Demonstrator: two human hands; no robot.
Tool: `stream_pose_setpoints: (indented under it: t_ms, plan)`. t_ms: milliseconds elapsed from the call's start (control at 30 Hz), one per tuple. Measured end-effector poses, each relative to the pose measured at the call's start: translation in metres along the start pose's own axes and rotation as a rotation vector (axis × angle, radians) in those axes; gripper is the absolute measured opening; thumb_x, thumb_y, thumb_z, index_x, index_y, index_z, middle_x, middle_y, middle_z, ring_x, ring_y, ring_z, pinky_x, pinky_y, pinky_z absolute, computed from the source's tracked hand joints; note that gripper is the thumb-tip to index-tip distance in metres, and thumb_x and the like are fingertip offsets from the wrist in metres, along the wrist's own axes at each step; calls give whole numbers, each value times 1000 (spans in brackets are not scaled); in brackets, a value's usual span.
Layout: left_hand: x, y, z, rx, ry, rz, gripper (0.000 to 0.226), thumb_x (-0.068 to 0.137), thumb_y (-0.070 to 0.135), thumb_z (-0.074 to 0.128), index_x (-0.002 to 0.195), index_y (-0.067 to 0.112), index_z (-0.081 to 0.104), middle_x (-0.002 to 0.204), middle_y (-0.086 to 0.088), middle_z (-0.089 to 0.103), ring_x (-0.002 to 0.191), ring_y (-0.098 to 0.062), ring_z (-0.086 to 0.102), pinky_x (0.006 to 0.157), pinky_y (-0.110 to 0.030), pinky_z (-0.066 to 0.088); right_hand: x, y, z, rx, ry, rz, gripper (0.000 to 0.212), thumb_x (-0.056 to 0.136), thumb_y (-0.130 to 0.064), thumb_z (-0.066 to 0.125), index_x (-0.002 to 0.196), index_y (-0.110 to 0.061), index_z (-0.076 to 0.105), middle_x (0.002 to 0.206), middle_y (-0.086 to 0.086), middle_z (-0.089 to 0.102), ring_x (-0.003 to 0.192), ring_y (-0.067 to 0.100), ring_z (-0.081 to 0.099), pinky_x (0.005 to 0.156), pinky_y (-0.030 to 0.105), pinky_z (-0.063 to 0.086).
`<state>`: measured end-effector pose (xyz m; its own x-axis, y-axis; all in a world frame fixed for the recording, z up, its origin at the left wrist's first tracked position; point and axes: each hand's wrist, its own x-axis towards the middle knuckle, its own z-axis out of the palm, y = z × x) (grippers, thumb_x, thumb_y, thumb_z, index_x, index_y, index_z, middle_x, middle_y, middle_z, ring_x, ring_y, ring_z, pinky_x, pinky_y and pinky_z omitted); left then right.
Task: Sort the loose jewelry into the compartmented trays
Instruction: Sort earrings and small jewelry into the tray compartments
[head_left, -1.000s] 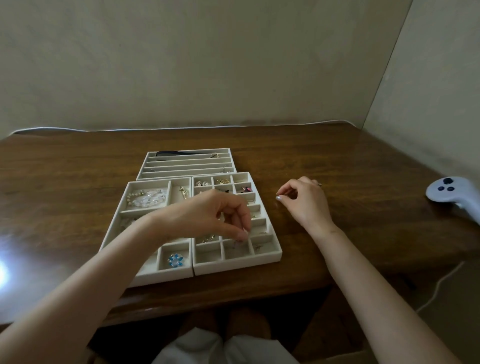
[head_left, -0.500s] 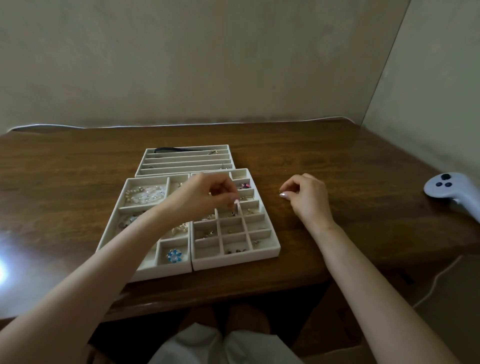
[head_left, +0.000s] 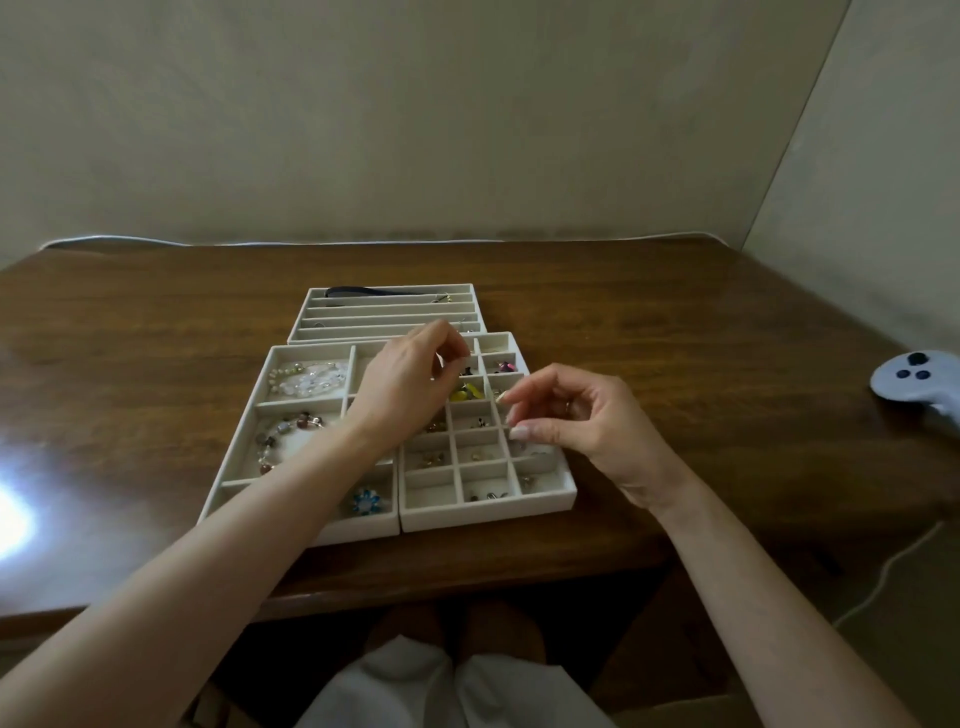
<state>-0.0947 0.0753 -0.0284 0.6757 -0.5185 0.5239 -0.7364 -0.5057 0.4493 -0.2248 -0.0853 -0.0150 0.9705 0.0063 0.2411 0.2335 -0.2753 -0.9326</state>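
Three white compartmented trays lie together mid-table: a long-slot tray (head_left: 387, 312) at the back, a large-compartment tray (head_left: 249, 452) holding beaded bracelets (head_left: 306, 382) and a blue flower piece (head_left: 366, 501), and a small-grid tray (head_left: 488, 512) with several earrings. My left hand (head_left: 410, 384) hovers over the grid tray's far rows, its fingertips pinched together on a tiny glinting piece. My right hand (head_left: 571, 415) hangs over the grid tray's right columns with curled fingers. Its thumb and fingertips are drawn close, as on a very small piece that is hard to make out.
The trays sit on a brown wooden table (head_left: 675, 322) that meets walls at the back and right. A white game controller (head_left: 917, 387) lies near the right edge, with a white cable (head_left: 883, 571) hanging below. A bright glare (head_left: 10, 514) marks the left side.
My right hand has lifted off the table right of the trays and moved left over the grid tray. My left hand has travelled from the tray's near rows toward its far rows.
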Motion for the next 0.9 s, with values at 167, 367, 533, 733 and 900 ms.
stream_pose_setpoints:
  t_ms: [167,367,533,733,900]
  plan:
    - [0,-1,1,1,19,5,9,88,14,61,97,13,62,93,0,66,80,-18,60,71,-38,53,-3,-4,0,33,-33,-6,20,77,-2,70,95,-11,68,88,4,69,88,18,67,81,28,55]
    - [-1,-3,1,16,9,8,10,88,14,60,98,12,62,92,-1,67,81,-18,60,72,-39,53,-2,-6,9,-13,-72,-3,23,78,-6,71,100,-12,68,99,5,70,96,15,67,85,30,55]
    - [-2,-3,1,20,-5,3,9,89,13,59,97,13,62,92,1,66,80,-15,59,71,-35,52,11,14,-24,-332,390,19,18,85,-12,66,101,-21,68,101,-10,68,92,-2,62,78,12,49]
    - [-2,-3,3,25,-26,19,9,88,10,59,96,12,62,89,2,65,79,-15,60,70,-39,54,26,52,-80,-592,517,284,30,87,0,61,111,-18,67,116,3,61,97,9,55,72,12,41]
    - [-2,-2,4,27,-39,33,9,89,10,58,97,13,61,90,3,65,80,-13,59,69,-35,54,33,56,-83,-634,437,340,28,87,-6,64,112,-18,69,117,4,59,102,13,54,84,22,41]
